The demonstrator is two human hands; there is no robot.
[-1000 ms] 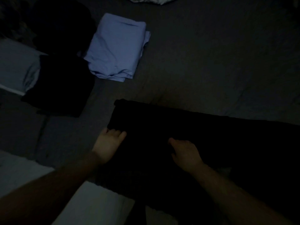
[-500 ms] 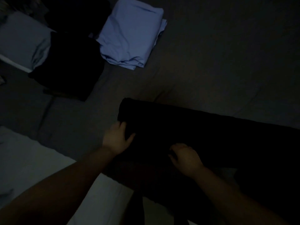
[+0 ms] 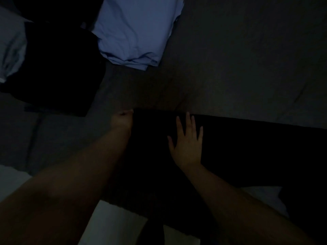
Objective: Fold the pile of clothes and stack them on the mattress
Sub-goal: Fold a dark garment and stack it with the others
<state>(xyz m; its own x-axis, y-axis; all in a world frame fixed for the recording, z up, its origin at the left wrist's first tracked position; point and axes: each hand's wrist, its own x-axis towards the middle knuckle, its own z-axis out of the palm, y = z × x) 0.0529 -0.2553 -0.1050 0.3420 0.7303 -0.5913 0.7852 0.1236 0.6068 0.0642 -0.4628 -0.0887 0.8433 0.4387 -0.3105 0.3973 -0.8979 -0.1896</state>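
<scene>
A dark grey mattress [image 3: 238,59] is filling the head view in very dim light, its upper right half lying as a broad, lightly creased stretch of bare sheet. A black garment [image 3: 247,147] is lying across the lower middle and running out past the right edge of the frame; its far edge is drawing a straight line from the left corner toward the right, and its left end is forming a squared corner.

The left hand [image 3: 122,119] is sitting at that left corner, its fingers curling at the cloth's edge; whether they are actually gripping the fabric is too dark to tell. The right hand [image 3: 187,144] is lying flat on top of the black garment just inside the far edge, fingers straight and spread, pressing down and grasping nothing.

Up and to the left, well apart from the hands, a folded light blue garment [image 3: 136,30] is resting on the mattress, its stacked edges facing the viewer. Just beside it on the left a folded black garment [image 3: 58,68] is lying, partly over a pale cloth [image 3: 10,50] at the left frame edge. A band of bare sheet is separating these folded pieces from the black garment. White fabric [image 3: 113,227] is showing at the bottom.
</scene>
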